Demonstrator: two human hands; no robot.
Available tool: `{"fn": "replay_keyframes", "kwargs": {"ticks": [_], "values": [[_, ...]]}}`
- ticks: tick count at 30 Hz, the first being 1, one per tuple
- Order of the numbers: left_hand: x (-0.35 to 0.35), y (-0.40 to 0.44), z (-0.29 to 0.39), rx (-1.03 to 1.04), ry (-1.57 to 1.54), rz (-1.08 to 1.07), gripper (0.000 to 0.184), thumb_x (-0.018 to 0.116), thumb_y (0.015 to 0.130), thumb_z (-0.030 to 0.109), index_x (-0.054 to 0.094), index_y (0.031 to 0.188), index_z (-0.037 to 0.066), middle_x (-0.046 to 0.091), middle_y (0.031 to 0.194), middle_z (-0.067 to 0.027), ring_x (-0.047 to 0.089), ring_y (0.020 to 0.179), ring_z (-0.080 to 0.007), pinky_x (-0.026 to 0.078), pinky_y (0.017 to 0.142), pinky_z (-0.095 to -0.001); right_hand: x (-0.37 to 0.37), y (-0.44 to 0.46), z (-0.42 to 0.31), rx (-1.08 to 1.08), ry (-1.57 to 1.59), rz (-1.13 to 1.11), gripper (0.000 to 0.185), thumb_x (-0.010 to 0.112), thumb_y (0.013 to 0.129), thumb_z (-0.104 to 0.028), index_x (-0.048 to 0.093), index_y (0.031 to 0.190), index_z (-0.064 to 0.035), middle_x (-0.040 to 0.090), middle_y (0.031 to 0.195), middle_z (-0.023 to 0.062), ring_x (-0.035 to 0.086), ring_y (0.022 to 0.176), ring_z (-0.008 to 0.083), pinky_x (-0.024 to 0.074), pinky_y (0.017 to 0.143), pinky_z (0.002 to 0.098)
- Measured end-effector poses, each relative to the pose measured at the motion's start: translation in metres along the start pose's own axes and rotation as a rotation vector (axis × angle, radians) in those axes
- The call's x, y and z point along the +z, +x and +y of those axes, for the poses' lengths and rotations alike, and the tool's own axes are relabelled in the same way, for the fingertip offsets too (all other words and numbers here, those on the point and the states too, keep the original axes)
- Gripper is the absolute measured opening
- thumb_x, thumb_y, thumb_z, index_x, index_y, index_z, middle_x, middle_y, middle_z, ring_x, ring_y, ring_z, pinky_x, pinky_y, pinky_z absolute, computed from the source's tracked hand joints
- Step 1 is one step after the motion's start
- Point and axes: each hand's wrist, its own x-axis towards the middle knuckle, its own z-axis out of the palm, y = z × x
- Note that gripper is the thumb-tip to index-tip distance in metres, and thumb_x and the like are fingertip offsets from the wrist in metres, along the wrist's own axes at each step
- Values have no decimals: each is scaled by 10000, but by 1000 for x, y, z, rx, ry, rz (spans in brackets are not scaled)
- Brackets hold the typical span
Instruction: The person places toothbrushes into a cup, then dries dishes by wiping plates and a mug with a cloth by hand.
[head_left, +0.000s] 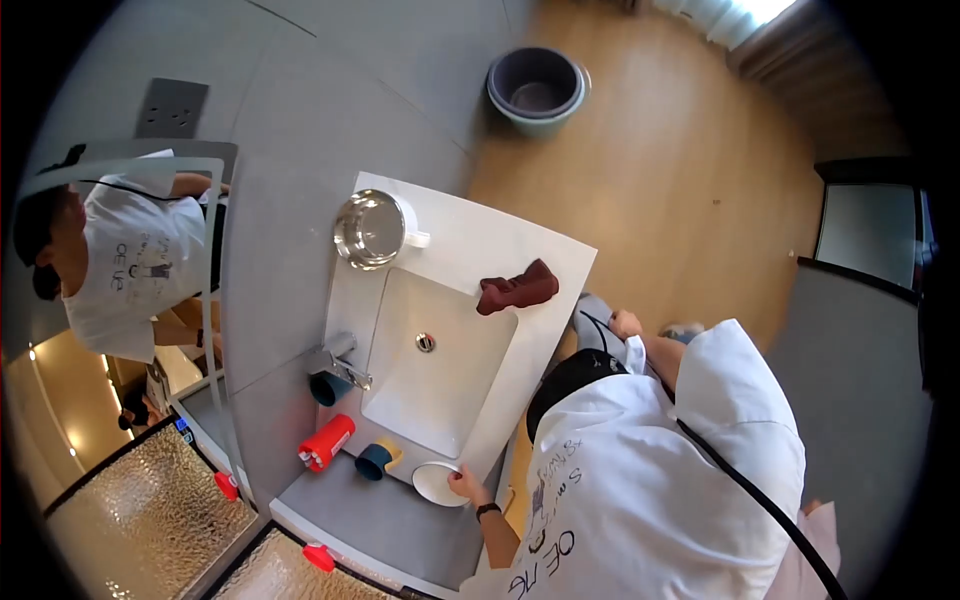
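Note:
My left hand [466,484] pinches the rim of a small white dish [436,484] at the near-bottom corner of the white sink counter [540,240]. Beside it stands a dark blue cup with a yellow handle [373,462], then a red container [327,442] lying tilted. My right hand [626,325] is beside my body, right of the counter, with its fingers curled; what they hold, if anything, is hidden. A dark red cloth [518,288] lies crumpled on the counter edge. The basin [440,380] holds no visible water.
A steel pot with a white handle [372,230] stands at the counter's upper corner. The faucet [342,362] and a dark teal cup [328,388] are along the wall. Stacked basins [538,88] sit on the wooden floor. A mirror [216,290] hangs at the left.

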Motion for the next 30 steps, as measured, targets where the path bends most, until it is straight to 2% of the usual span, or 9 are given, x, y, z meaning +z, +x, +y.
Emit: {"fn": "replay_keyframes", "kwargs": {"ticks": [7, 11, 13, 16, 18, 19, 22, 24, 30], "values": [[15, 1, -3, 40, 218, -55, 294, 692, 777, 271, 541, 815, 22, 511, 730, -52, 460, 665, -192, 426, 623, -359, -2, 73, -6, -238, -105, 15, 263, 610, 815, -321, 712, 894, -92, 684, 842, 190, 656, 789, 361, 513, 719, 468], [13, -10, 41, -86, 293, -1, 468, 727, 717, 365, 563, 1019, 47, 578, 1011, -158, 530, 960, -343, 446, 821, -453, 9, 152, 5, -347, -181, 12, 279, 577, 816, -255, 682, 910, -15, 678, 829, 230, 664, 807, 385, 529, 739, 470], [10, -17, 61, -139, 523, -48, 597, 711, 726, 378, 503, 1216, 107, 438, 1311, -221, 379, 1214, -424, 390, 926, -544, -9, 205, 7, 255, 601, -744, 261, 577, 826, -282, 661, 892, -44, 643, 704, 135, 635, 683, 296, 523, 609, 429], [10, -24, 76, -73, 441, 178, 715, 663, 775, 442, 398, 1390, 193, 258, 1479, -235, 222, 1344, -463, 329, 962, -658, -119, 177, -43, 14, 1147, -713, 269, 580, 843, -285, 626, 941, -39, 616, 721, 98, 620, 674, 248, 520, 610, 387], [8, -22, 86, -157, 406, 47, 737, 625, 808, 470, 328, 1438, 231, 183, 1514, -228, 186, 1360, -488, 301, 956, -703, -173, 115, -115, -377, 359, 397, 298, 545, 869, -275, 630, 975, -10, 666, 816, 194, 656, 809, 321, 515, 733, 436], [3, -25, 83, -247, 403, -80, 759, 588, 841, 498, 258, 1485, 270, 108, 1549, -221, 150, 1376, -513, 273, 949, -747, -205, 49, -152, -492, 195, 590, 332, 551, 872, -261, 602, 1076, -4, 668, 949, 218, 644, 891, 347, 502, 805, 446], [12, -27, 70, -209, 518, -47, 693, 506, 899, 511, 248, 1492, 261, 88, 1565, -191, 146, 1367, -550, 278, 907, -783, -213, -7, -209, -767, -5, 832, 593, 670, 820, -272, 482, 1328, -30, 503, 1327, 246, 473, 1211, 422, 388, 1026, 465], [18, -22, 66, -171, 551, -12, 660, 499, 914, 470, 253, 1490, 263, 121, 1561, -186, 184, 1340, -575, 294, 888, -786, -189, -46, -238, -921, -132, 649, 759, 697, 765, -485, 407, 1428, -256, 280, 1518, 169, 260, 1341, 511, 241, 1012, 719], [5, -37, 45, 34, 530, 50, 585, 519, 891, 219, 356, 1453, 212, 273, 1533, -94, 253, 1345, -503, 310, 942, -751, -107, -95, -232, -957, -530, 614, 739, 664, 750, -571, 428, 1409, -335, 169, 1572, 127, 62, 1391, 547, 39, 978, 809]]}}
